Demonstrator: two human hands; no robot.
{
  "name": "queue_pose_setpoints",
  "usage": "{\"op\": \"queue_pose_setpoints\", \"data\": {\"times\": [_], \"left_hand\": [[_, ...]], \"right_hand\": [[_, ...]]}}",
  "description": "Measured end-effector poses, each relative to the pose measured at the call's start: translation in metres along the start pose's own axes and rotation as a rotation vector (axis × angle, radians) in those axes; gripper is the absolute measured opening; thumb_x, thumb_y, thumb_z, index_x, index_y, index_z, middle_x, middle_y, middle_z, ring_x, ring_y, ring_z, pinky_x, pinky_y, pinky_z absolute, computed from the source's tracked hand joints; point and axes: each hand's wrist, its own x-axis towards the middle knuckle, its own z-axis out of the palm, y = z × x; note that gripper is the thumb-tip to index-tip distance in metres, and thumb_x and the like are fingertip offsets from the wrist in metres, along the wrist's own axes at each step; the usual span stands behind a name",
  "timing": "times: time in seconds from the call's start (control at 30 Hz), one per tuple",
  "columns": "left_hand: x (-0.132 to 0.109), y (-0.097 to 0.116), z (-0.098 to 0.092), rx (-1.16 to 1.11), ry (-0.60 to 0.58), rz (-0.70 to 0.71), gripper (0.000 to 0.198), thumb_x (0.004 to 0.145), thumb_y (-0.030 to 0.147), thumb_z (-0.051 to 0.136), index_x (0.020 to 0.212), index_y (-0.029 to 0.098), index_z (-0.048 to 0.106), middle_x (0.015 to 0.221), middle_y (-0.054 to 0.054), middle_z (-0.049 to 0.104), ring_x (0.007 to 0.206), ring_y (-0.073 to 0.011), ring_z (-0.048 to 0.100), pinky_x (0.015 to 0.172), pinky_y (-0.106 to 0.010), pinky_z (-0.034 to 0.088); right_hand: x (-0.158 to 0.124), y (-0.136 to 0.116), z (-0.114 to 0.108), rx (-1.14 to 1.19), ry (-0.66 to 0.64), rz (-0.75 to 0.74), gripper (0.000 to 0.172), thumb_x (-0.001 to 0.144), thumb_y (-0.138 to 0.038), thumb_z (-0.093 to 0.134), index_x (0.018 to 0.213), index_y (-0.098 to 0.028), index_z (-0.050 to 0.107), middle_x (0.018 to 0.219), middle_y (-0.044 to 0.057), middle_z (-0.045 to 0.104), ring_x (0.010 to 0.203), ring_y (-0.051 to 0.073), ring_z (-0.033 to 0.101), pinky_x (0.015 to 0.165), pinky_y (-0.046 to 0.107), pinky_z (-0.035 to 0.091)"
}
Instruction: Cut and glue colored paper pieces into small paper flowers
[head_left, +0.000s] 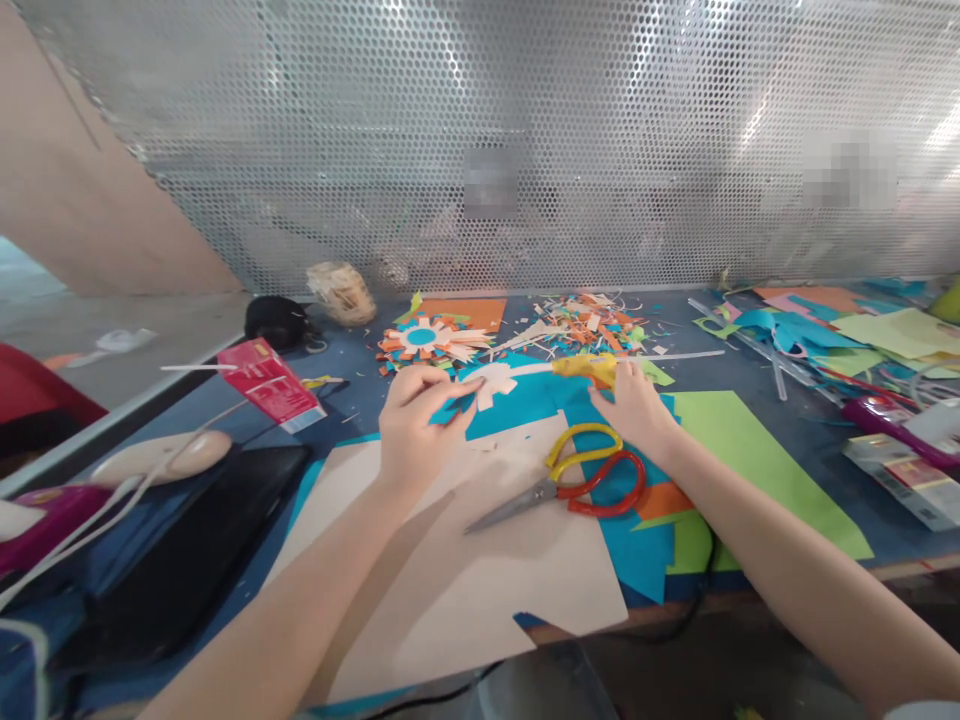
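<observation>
My left hand [424,425] pinches a small cream paper cut-out [493,384] with a notched, petal-like edge. My right hand [632,405] is closed around a yellow and orange glue gun [589,370], partly hidden by the fingers. A long whitish glue stick [679,356] projects from it to the right. Between my forearms, scissors [559,485] with one yellow and one red handle lie with blades pointing left. They rest on a large cream sheet [450,590] and blue paper [634,545]. Behind my left hand sits a layered fringed paper flower [420,340] with a blue centre.
A heap of paper scraps [592,322] lies at the back. Green paper [757,480] is on the right, beside more coloured offcuts [817,335]. At left are a red carton [271,385], a black tray-like slab [187,550] and white cables [112,520]. A perforated metal panel [420,120] stands behind.
</observation>
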Motion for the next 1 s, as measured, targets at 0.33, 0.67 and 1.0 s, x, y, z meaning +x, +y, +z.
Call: {"op": "queue_pose_setpoints", "data": {"times": [0.33,0.67,1.0], "left_hand": [[-0.009,0.012,0.021,-0.742,-0.235,-0.912,0.028,0.057,0.039,0.072,0.058,0.016,0.057,0.054,0.002,0.05,0.05,-0.0093,0.044,0.05,-0.025,0.038],[-0.008,0.022,0.001,-0.215,-0.13,0.112,0.016,0.073,0.008,0.063,0.084,0.02,0.066,0.075,0.0,0.054,0.068,-0.0105,0.053,0.06,-0.022,0.044],[-0.005,0.021,-0.006,-0.119,-0.094,0.373,0.03,0.074,0.003,0.06,0.096,0.023,0.061,0.076,-0.001,0.051,0.07,-0.0125,0.051,0.061,-0.027,0.045]], "right_hand": [[-0.011,-0.011,-0.015,0.141,0.241,-0.334,0.029,0.084,-0.03,0.052,0.11,-0.016,0.051,0.113,0.013,0.056,0.111,0.024,0.049,0.096,0.041,0.039],[-0.037,-0.029,-0.028,0.488,0.439,-0.778,0.056,0.083,-0.013,0.054,0.135,-0.023,0.034,0.133,0.011,0.046,0.119,0.022,0.048,0.097,0.038,0.045],[-0.036,-0.026,-0.032,0.361,0.514,-0.875,0.042,0.081,-0.011,0.056,0.122,-0.019,0.049,0.121,0.014,0.05,0.099,0.021,0.056,0.087,0.039,0.048]]}}
